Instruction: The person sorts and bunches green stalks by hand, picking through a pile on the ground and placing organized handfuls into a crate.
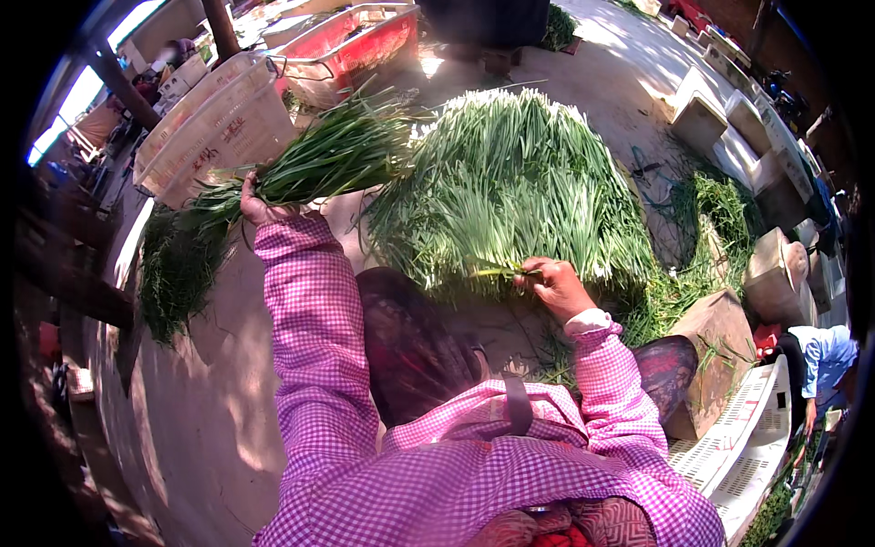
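Note:
My left hand [263,199] grips a thick bunch of long green leaves [335,154], probably garlic chives, held out to the left. The bunch's pale ends point right, close to a large heap of the same greens [506,184]. That heap lies on the ground in front of my knees, its white stem ends along the far edge and more pale ends at the near side. Over the heap's near edge, my right hand [557,284] pinches a few yellowish-green leaves [495,269] between thumb and fingers.
Plastic crates, one whitish [219,133] and one red-lined [348,51], stand at the far left. Loose greens lie left [174,273] and right [724,225]. A foam box [714,355] and a white perforated crate [745,424] flank my right knee. Another person [824,359] bends at far right.

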